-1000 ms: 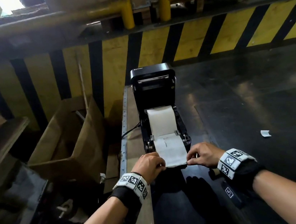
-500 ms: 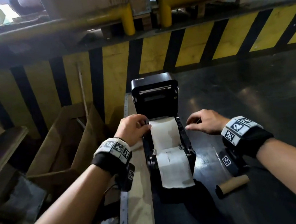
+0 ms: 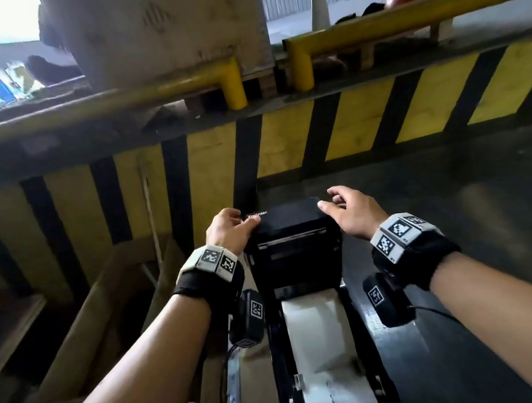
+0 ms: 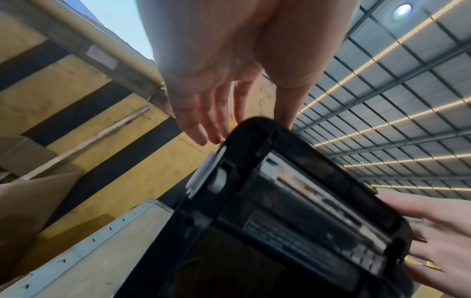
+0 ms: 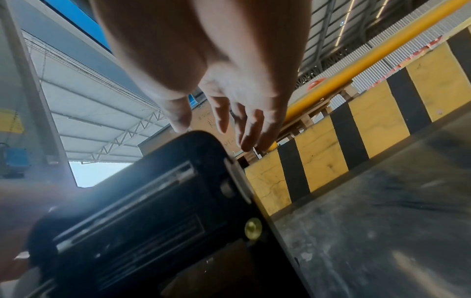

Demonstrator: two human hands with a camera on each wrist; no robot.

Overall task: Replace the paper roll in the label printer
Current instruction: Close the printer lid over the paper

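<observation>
At the raised lid [image 3: 290, 228]: left hand [image 3: 227, 230], right hand [image 3: 351, 213]

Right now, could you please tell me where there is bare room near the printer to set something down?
The dark surface right of the printer, up to the striped barrier, looks bare beyond the right hand. The left is crowded: only a narrow ledge, then the cardboard box below. The left hand sits at the printer's top corner there.
</observation>
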